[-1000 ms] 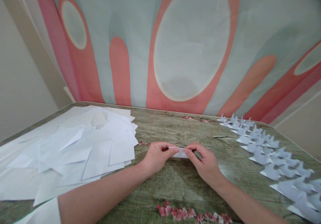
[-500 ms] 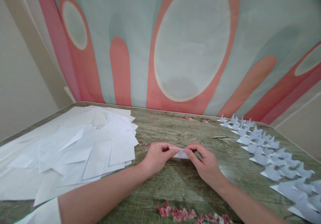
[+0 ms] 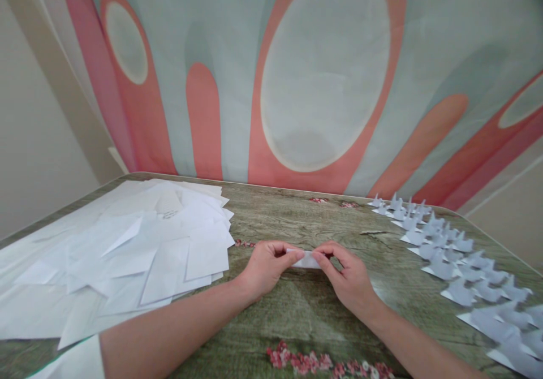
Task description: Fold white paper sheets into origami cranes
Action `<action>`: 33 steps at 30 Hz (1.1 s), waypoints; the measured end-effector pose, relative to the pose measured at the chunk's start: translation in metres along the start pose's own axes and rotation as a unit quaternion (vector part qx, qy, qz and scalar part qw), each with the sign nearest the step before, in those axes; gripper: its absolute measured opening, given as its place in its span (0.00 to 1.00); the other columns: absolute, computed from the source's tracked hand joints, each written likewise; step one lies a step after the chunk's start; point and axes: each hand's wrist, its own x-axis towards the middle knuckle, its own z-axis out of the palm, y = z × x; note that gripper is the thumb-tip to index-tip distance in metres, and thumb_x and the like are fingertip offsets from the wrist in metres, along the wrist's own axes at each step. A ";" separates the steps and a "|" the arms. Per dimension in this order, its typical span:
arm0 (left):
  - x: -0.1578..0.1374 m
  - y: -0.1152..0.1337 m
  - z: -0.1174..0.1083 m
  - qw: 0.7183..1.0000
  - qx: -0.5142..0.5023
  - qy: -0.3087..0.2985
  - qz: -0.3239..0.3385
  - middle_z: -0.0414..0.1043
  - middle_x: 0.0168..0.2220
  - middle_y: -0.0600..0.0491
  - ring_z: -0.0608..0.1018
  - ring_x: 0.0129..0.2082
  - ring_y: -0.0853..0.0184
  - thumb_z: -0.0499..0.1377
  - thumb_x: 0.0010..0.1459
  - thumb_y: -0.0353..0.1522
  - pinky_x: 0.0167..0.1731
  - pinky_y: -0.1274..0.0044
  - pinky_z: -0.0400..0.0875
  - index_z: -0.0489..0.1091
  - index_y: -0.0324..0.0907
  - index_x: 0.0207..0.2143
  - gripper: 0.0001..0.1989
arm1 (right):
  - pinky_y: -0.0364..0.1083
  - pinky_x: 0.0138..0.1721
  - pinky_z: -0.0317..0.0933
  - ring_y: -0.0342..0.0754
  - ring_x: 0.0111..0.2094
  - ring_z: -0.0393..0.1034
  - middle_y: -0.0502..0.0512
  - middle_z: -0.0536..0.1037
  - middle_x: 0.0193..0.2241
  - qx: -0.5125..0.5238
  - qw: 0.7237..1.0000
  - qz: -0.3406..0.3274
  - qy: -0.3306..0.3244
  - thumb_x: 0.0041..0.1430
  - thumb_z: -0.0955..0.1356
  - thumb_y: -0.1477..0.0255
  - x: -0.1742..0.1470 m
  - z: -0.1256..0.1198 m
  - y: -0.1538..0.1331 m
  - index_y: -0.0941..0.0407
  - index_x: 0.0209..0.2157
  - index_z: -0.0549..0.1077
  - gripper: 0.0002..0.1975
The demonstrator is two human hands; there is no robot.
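A small folded piece of white paper (image 3: 307,261) is held level above the middle of the table, stretched between my two hands. My left hand (image 3: 267,266) pinches its left end between thumb and forefinger. The right end is pinched the same way by my right hand (image 3: 343,274). Thumbs and fingertips cover both ends, so only the middle strip of the paper shows.
Loose white paper sheets (image 3: 127,254) lie in a wide overlapping pile on the left. Rows of small folded paper figures (image 3: 441,266) stand along the right side. The wood-patterned tabletop (image 3: 271,220) meets a patterned backdrop (image 3: 233,113) at the back.
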 end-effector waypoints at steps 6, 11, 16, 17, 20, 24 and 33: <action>0.000 -0.001 0.000 1.000 -0.005 -0.001 0.005 0.75 0.26 0.51 0.72 0.25 0.68 0.62 0.44 0.41 0.29 0.79 0.65 0.76 0.36 0.28 0.15 | 0.42 0.33 0.57 0.45 0.29 0.65 0.50 0.71 0.26 -0.007 1.000 -0.007 0.000 0.58 0.63 0.70 0.000 0.000 0.000 0.55 0.30 0.70 0.07; 0.001 -0.002 -0.001 1.000 -0.011 -0.004 0.004 0.75 0.25 0.52 0.72 0.24 0.69 0.63 0.44 0.40 0.28 0.79 0.65 0.76 0.36 0.27 0.15 | 0.42 0.33 0.58 0.45 0.30 0.66 0.50 0.72 0.27 -0.015 1.000 -0.012 0.003 0.59 0.63 0.70 0.000 0.001 0.001 0.55 0.30 0.71 0.07; 0.000 -0.001 0.000 1.000 -0.010 -0.002 0.004 0.75 0.26 0.52 0.72 0.25 0.68 0.63 0.44 0.40 0.29 0.79 0.65 0.76 0.36 0.28 0.15 | 0.42 0.33 0.58 0.44 0.29 0.66 0.51 0.72 0.27 -0.019 1.000 -0.017 0.007 0.59 0.63 0.70 0.001 0.001 0.000 0.55 0.30 0.71 0.07; 0.000 -0.001 0.000 1.000 -0.009 -0.001 0.005 0.75 0.26 0.52 0.72 0.26 0.68 0.63 0.44 0.40 0.29 0.78 0.66 0.76 0.36 0.28 0.15 | 0.42 0.33 0.58 0.45 0.29 0.66 0.51 0.72 0.27 -0.021 1.000 -0.018 0.008 0.59 0.63 0.70 0.001 0.000 0.000 0.55 0.30 0.71 0.07; 0.000 -0.002 0.000 1.000 -0.006 0.001 0.007 0.75 0.26 0.52 0.73 0.26 0.68 0.62 0.45 0.39 0.30 0.79 0.66 0.76 0.36 0.28 0.14 | 0.43 0.33 0.59 0.45 0.29 0.66 0.51 0.72 0.27 -0.027 0.999 -0.024 0.003 0.59 0.63 0.70 0.001 0.000 -0.002 0.56 0.30 0.70 0.07; 0.000 -0.004 0.000 1.000 -0.008 -0.015 0.026 0.76 0.27 0.51 0.73 0.27 0.68 0.62 0.46 0.38 0.31 0.79 0.67 0.76 0.36 0.27 0.12 | 0.43 0.33 0.59 0.45 0.30 0.66 0.52 0.72 0.27 -0.037 0.999 -0.036 -0.011 0.58 0.64 0.70 0.000 0.000 -0.004 0.56 0.30 0.71 0.06; -0.004 0.002 0.002 0.998 0.036 -0.023 0.046 0.76 0.27 0.50 0.74 0.28 0.66 0.62 0.46 0.39 0.31 0.78 0.68 0.76 0.37 0.27 0.13 | 0.44 0.33 0.59 0.45 0.30 0.66 0.52 0.72 0.26 -0.057 0.996 -0.059 -0.034 0.57 0.64 0.73 0.000 0.001 -0.007 0.55 0.30 0.71 0.05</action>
